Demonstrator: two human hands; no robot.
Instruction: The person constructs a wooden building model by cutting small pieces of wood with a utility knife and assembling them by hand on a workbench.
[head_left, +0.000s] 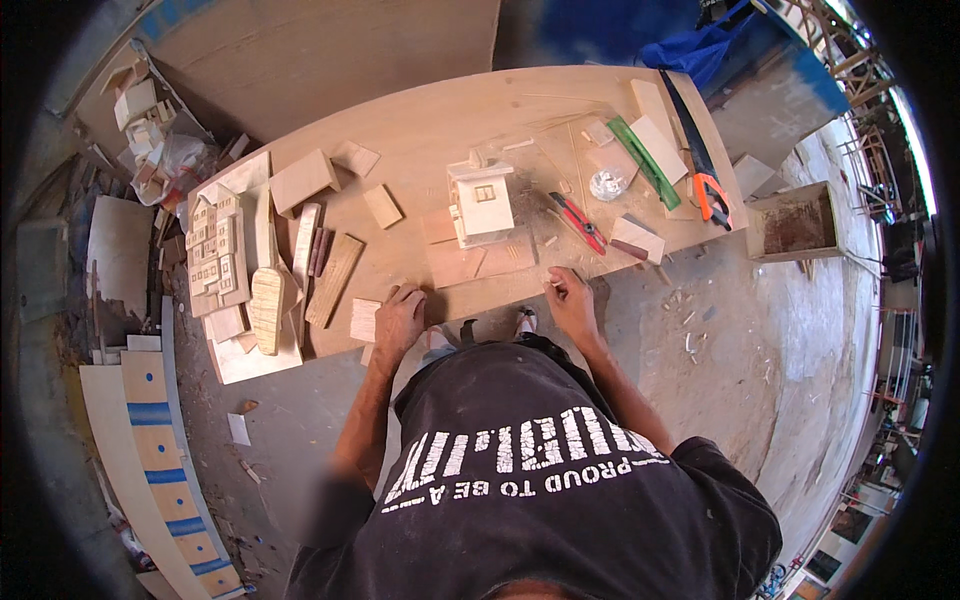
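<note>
My left hand (400, 316) rests at the near edge of the wooden table, fingers bent and slightly apart, holding nothing that I can see. Beside it lies a small wood block (365, 320). My right hand (571, 303) is just off the same edge, thumb and fingers pinched together; a tiny pale bit shows at the fingertips, too small to name. Beyond both hands a small wooden model house (483, 205) stands upright on a thin board (455, 270), with thin wood strips lying beside it. Red-handled pliers (580, 224) lie right of the house, apart from my right hand.
On the right are a handsaw (712, 200) with an orange handle, a green ruler-like strip (643, 163) and a clear crumpled item (607, 184). A larger house-front model (217, 245) and several wood offcuts (335, 280) occupy the left. A wooden box (795, 222) stands past the table's right end.
</note>
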